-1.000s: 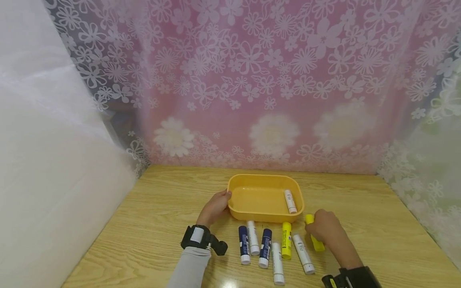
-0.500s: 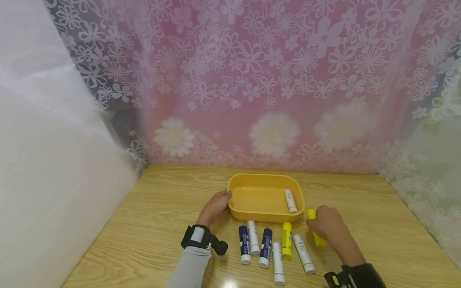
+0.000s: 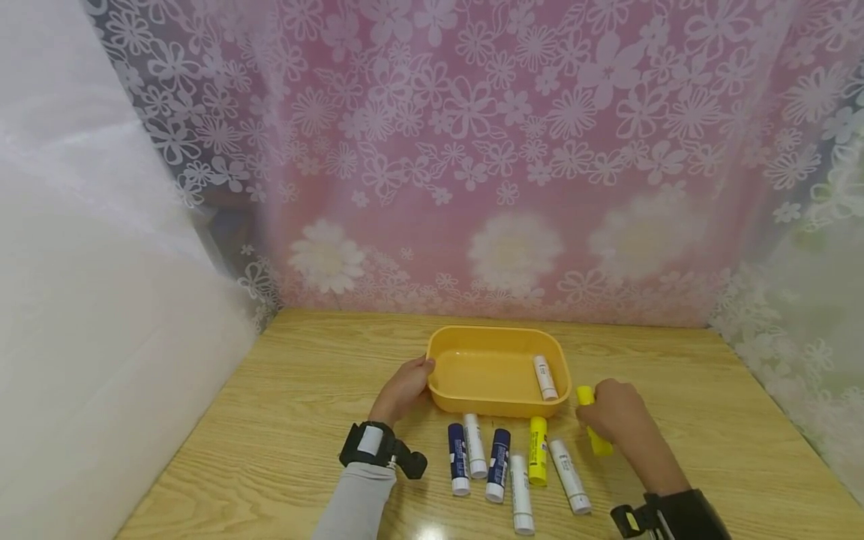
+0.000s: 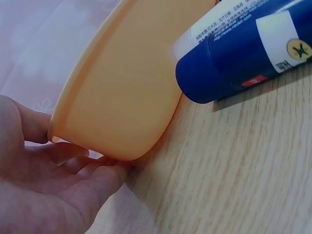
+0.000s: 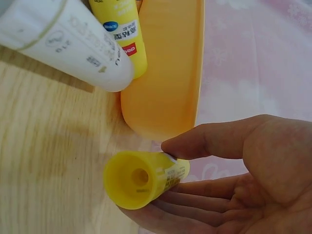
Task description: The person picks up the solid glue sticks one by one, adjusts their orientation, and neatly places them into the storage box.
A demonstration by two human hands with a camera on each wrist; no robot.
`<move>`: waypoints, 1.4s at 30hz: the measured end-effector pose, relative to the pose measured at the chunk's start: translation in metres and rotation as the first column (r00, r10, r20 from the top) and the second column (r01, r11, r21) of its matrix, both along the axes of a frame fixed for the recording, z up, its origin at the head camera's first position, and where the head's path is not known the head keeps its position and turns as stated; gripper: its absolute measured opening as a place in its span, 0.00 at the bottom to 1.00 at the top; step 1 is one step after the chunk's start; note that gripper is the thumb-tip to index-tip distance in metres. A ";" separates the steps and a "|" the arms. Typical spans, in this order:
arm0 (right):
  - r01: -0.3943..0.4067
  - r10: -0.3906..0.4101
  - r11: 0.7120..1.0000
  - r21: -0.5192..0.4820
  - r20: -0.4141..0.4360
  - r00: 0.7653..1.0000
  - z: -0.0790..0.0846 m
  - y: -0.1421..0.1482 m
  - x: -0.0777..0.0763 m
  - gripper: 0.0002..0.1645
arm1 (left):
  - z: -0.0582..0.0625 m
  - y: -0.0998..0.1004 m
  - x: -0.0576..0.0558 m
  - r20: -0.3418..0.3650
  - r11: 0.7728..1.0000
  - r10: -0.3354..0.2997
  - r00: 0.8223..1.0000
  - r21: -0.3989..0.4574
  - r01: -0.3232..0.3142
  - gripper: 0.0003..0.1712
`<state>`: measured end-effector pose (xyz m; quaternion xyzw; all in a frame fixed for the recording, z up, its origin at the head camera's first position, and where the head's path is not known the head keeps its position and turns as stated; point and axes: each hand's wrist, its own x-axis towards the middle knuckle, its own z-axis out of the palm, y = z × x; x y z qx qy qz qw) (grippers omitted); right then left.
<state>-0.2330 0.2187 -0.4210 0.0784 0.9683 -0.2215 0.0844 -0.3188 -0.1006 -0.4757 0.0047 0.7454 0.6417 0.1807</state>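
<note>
With thumb and fingers my left hand (image 3: 403,388) grips the left rim of a yellow-orange plastic tub (image 3: 496,407); in the left wrist view the thumb hooks over the rim (image 4: 73,92). One white glue stick (image 3: 545,377) lies inside the tub at its right end. Just right of the tub, my right hand (image 3: 617,414) pinches a yellow glue stick (image 5: 146,178) between thumb and fingers. Its hollow base end faces the right wrist camera. Another yellow glue stick (image 3: 538,450) and a white one (image 3: 569,476) lie on the table to the left of that hand.
More glue sticks lie in front of the tub: a dark blue one (image 3: 457,459), a second blue one (image 3: 497,465), a white one (image 3: 475,446) and another white one (image 3: 521,493). A pink floral curtain (image 3: 418,247) hangs behind the wooden table (image 3: 270,450).
My right hand has moved slightly away from me and to the right, carrying the yellow glue stick. The left hand, the tub and the other glue sticks stay put.
</note>
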 end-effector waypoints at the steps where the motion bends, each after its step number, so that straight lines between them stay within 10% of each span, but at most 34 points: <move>1: 0.002 -0.002 1.000 0.004 0.004 1.000 0.001 0.000 -0.001 0.22 | 0.000 0.000 0.000 -0.001 1.000 0.000 1.000 0.005 0.000 0.30; 42: -0.138 0.147 0.986 0.099 -0.094 0.985 0.044 0.000 -0.025 0.13 | 0.000 -0.002 0.002 -0.016 0.999 -0.035 0.999 0.033 0.036 0.30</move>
